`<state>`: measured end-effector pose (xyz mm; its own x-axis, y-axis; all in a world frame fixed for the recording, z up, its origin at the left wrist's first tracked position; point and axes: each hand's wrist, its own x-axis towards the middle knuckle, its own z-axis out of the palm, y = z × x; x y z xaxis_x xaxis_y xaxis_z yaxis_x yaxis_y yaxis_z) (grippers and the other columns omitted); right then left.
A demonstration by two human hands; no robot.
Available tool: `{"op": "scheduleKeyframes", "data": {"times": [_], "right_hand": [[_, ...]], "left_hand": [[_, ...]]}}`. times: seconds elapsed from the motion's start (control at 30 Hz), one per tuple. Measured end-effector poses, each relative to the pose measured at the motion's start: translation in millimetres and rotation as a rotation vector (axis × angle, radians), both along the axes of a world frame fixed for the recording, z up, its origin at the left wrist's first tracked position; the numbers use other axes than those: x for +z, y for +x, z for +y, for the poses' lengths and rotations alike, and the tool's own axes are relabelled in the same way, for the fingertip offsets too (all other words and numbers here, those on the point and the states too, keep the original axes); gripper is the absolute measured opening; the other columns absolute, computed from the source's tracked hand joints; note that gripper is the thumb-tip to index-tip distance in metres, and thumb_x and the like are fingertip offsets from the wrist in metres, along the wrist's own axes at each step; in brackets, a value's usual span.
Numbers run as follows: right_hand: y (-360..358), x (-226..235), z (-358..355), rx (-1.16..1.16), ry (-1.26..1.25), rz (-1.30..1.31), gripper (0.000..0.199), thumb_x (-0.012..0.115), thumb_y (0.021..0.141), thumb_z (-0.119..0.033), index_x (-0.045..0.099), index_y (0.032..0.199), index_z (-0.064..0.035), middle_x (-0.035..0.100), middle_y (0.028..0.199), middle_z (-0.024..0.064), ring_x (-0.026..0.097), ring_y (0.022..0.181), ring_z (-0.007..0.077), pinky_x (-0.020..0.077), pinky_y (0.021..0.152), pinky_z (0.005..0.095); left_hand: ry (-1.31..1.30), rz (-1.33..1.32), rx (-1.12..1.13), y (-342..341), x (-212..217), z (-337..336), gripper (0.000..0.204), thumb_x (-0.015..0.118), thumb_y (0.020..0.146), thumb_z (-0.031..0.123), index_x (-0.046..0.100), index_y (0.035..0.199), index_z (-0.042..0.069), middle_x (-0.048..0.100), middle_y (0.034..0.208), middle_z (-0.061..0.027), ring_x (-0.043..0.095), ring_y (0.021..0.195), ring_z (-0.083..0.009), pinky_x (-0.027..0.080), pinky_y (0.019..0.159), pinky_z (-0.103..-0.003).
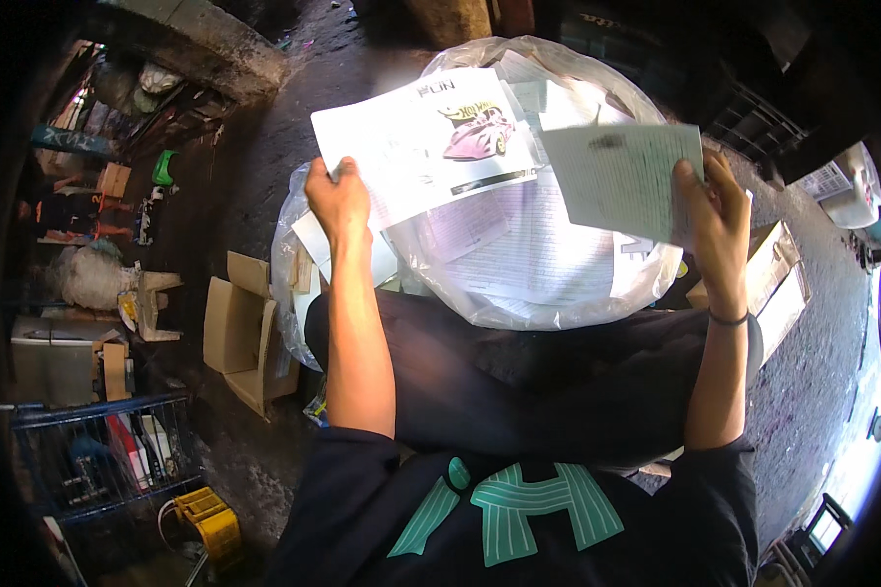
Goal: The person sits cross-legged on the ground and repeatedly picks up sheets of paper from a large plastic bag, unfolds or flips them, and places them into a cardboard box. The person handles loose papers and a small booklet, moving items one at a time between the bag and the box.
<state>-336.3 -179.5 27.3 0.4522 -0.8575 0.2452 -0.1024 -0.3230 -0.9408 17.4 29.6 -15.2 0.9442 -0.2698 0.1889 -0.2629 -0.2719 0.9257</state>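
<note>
My left hand (339,203) grips the near left corner of a white printed sheet (392,147), thumb on top. A pink cartoon car is printed on the sheet's right part. My right hand (719,220) pinches the right edge of a greyish sheet of lined paper (617,181) covered with fine lines and a dark smudge. Both sheets are held up over a large clear plastic bag (646,279), spread wide before my knees. Inside it lie many loose papers (548,249), printed or written on. The fingers under each sheet are partly hidden.
An opened cardboard box (233,328) stands left of my legs, another carton (778,284) on the right. Farther left are a blue metal rack (103,406), a yellow plastic container (208,523) and a green object (164,168). A person (69,215) is at the far left.
</note>
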Motion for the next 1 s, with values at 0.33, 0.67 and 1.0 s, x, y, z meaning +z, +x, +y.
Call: {"op": "scheduleKeyframes", "data": {"times": [0.33,0.67,1.0], "right_hand": [[11,-33,-2,-0.016,0.268,0.15,0.048,0.075,0.099,-0.038,0.076,0.103,0.0099,0.072,0.081,0.007,0.064,0.071,0.0101,0.0509,0.064,0.0257],[27,-50,16,0.01,0.419,0.064,0.047,0.083,0.093,-0.043,0.073,0.078,0.0007,0.066,0.068,0.0009,0.056,0.057,0.0051,0.0429,0.049,0.0242],[32,-42,26,0.215,0.263,0.16,0.051,0.071,0.101,-0.04,0.067,0.072,0.0028,0.051,0.061,-0.0022,0.045,0.06,0.0073,0.0379,0.053,0.0321]], "left_hand": [[0.172,-0.629,-0.883,-137,23,-45,0.082,0.092,0.076,0.023,0.055,0.149,0.012,0.041,0.154,-0.019,0.042,0.144,-0.0426,0.041,0.117,-0.05],[0.05,-0.443,-1.09,-185,1,-53,0.069,0.091,0.077,0.023,0.062,0.139,0.009,0.054,0.143,-0.0182,0.053,0.134,-0.0377,0.046,0.109,-0.047],[-0.087,-0.258,-0.793,-177,3,-56,0.024,0.07,0.098,0.004,0.07,0.121,0.003,0.072,0.117,-0.0123,0.069,0.11,-0.0243,0.055,0.091,-0.038]]}}
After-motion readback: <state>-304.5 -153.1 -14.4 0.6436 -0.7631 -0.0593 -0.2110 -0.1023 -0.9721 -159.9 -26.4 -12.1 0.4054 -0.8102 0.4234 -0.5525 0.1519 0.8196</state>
